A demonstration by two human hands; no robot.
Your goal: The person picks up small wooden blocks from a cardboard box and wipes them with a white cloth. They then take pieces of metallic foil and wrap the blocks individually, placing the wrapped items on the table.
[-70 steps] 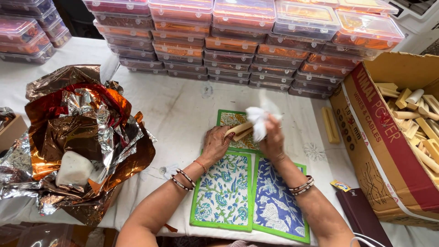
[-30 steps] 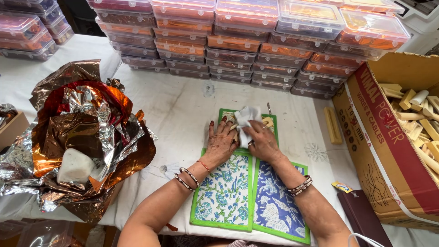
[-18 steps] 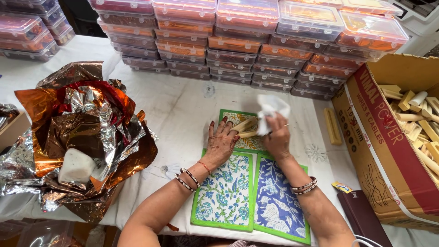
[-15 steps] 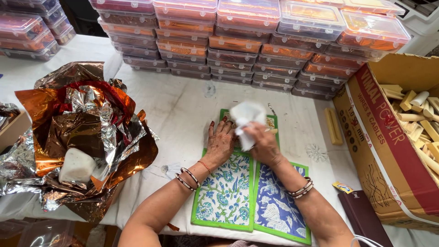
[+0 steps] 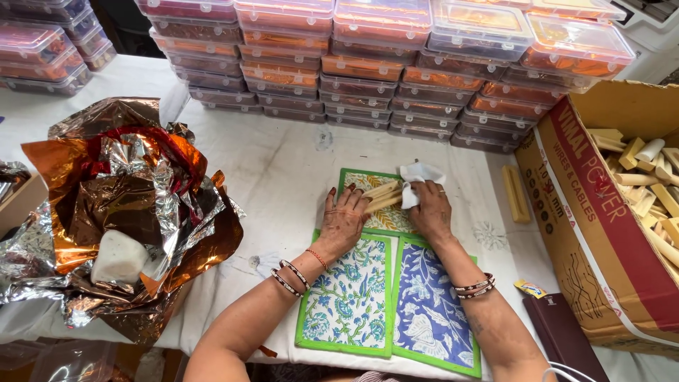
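My left hand (image 5: 344,218) presses flat on a few pale wooden sticks (image 5: 382,197), pinning them to a green-edged floral mat (image 5: 390,219). My right hand (image 5: 430,206) grips a white cloth (image 5: 416,177) and holds it against the right ends of the sticks. Two more printed mats lie nearer me, a blue-green mat (image 5: 350,297) and a purple-blue mat (image 5: 431,308). Both wrists wear bangles.
Stacked clear lidded boxes (image 5: 396,56) line the back of the white-covered table (image 5: 283,163). Crumpled copper and silver foil (image 5: 120,205) with a white block (image 5: 117,257) lies left. A cardboard box (image 5: 601,233) of wooden pieces stands right; a single yellow stick (image 5: 515,193) lies beside it.
The right hand has been rubbing the cloth back and forth over the sticks, lifting it and bringing it down again. The left hand has stayed pressed on the sticks.
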